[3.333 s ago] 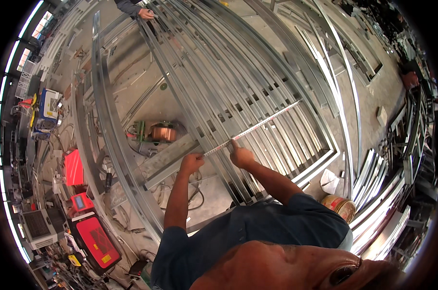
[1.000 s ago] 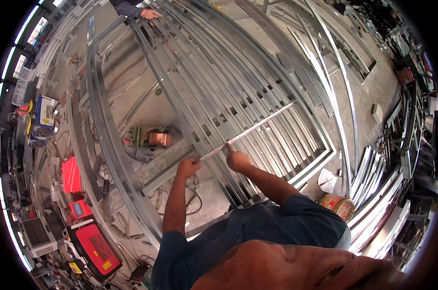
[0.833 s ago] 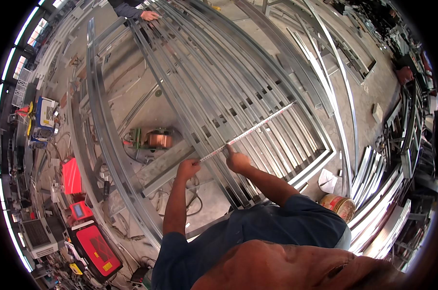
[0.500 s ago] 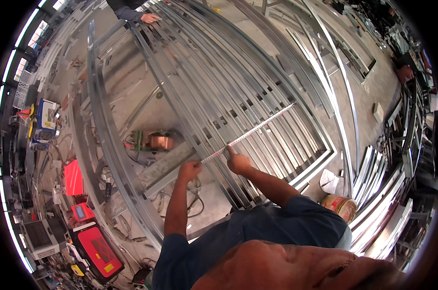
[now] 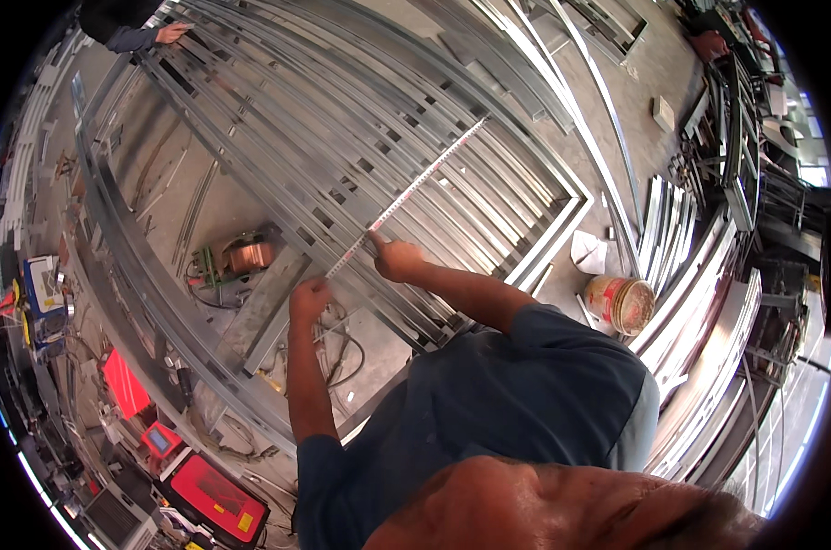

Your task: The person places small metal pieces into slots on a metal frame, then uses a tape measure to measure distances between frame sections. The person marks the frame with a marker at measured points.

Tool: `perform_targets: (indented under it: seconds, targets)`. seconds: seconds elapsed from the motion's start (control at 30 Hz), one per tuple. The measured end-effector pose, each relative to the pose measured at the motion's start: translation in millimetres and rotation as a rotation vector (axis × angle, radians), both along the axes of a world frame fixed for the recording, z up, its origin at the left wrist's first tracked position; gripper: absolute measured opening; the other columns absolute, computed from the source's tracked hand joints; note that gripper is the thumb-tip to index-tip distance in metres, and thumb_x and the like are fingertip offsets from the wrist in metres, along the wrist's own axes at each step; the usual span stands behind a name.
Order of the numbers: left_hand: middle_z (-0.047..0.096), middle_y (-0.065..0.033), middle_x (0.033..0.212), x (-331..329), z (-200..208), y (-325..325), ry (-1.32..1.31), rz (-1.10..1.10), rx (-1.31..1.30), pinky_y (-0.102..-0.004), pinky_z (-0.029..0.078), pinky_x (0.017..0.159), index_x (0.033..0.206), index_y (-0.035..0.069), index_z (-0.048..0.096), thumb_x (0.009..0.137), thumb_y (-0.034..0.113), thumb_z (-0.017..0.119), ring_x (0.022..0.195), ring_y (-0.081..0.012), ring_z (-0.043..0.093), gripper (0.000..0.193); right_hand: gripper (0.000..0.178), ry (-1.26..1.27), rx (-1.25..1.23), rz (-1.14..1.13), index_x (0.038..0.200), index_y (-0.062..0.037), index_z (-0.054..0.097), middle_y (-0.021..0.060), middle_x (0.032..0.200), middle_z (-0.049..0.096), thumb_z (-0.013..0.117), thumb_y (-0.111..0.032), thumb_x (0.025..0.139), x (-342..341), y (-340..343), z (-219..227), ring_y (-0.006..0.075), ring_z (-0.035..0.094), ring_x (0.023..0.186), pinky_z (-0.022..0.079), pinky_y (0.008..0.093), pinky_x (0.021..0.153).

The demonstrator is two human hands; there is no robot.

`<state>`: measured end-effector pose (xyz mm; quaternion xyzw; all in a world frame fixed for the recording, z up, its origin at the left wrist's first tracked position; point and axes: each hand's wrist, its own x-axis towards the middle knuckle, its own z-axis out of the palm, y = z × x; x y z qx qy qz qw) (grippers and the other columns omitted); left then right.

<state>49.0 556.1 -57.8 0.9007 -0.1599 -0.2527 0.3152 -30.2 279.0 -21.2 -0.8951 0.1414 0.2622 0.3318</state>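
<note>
A white tape measure blade (image 5: 430, 172) stretches slantwise across a row of long grey metal bars (image 5: 278, 119), several with square cut-outs. My left hand (image 5: 310, 297) is closed on the near-left end of the tape, beside the outermost bar of the row; whether a case sits inside the fist is hidden. Farther along the tape is my right hand (image 5: 401, 260), its extended fingertip against the blade's edge and the other fingers curled in. From there the tape runs on to the far right side of the frame.
Another person's hand (image 5: 171, 33) rests at the bars' far left end. A copper-coloured coil machine (image 5: 248, 253) stands on the floor left of the bars. A round bucket (image 5: 632, 306) is at right; a red-topped case (image 5: 215, 495) lies at lower left.
The view has swung, so the bars, tape and bucket sit farther left and higher. Both hands keep their places on the tape, and the tape still crosses the bars.
</note>
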Motion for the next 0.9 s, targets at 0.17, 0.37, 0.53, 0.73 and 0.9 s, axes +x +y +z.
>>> perform_targets:
  seconds: [0.17,0.37,0.53,0.73,0.9]
  targets:
    - [0.070,-0.0187,0.084,0,2,-1,0.001,0.020,-0.032,-0.0381,0.052,0.072,0.106,0.006,0.074,0.079,0.024,0.067,0.077,-0.0310,0.069,0.033,0.071,0.022,0.014,-0.018,0.156,-0.0193,0.026,0.0247,0.109,0.068,0.052,-0.020,0.089,0,1,2,0.0428,0.068,0.097,0.053,0.0534,0.084]
    - [0.067,-0.0202,0.080,3,-1,0,-0.038,-0.012,-0.032,-0.0387,0.051,0.070,0.102,0.005,0.073,0.080,0.026,0.068,0.074,-0.0326,0.067,0.030,0.072,-0.018,-0.003,-0.031,0.155,-0.0197,0.026,0.0246,0.104,0.069,0.052,-0.023,0.088,-1,3,-6,0.0436,0.068,0.093,0.053,0.0545,0.080]
    - [0.067,-0.0199,0.080,0,2,-1,-0.061,0.002,-0.069,-0.0389,0.052,0.070,0.102,0.005,0.073,0.079,0.024,0.067,0.074,-0.0330,0.067,0.030,0.071,0.023,-0.012,-0.023,0.155,-0.0194,0.026,0.0243,0.107,0.069,0.052,-0.021,0.089,1,4,0,0.0424,0.069,0.096,0.054,0.0535,0.083]
    - [0.069,-0.0190,0.083,0,-4,3,-0.051,-0.013,-0.056,-0.0381,0.053,0.072,0.108,0.007,0.074,0.075,0.022,0.067,0.075,-0.0314,0.068,0.036,0.070,-0.031,-0.022,-0.021,0.154,-0.0184,0.027,0.0251,0.097,0.070,0.053,-0.024,0.089,-2,4,-8,0.0444,0.068,0.088,0.053,0.0560,0.078]
    - [0.070,-0.0179,0.084,0,0,-1,0.012,0.039,-0.011,-0.0378,0.053,0.073,0.107,0.007,0.074,0.073,0.023,0.068,0.077,-0.0305,0.069,0.037,0.071,-0.055,-0.048,0.001,0.154,-0.0178,0.026,0.0255,0.095,0.070,0.053,-0.026,0.089,-1,4,-16,0.0446,0.068,0.085,0.052,0.0571,0.077]
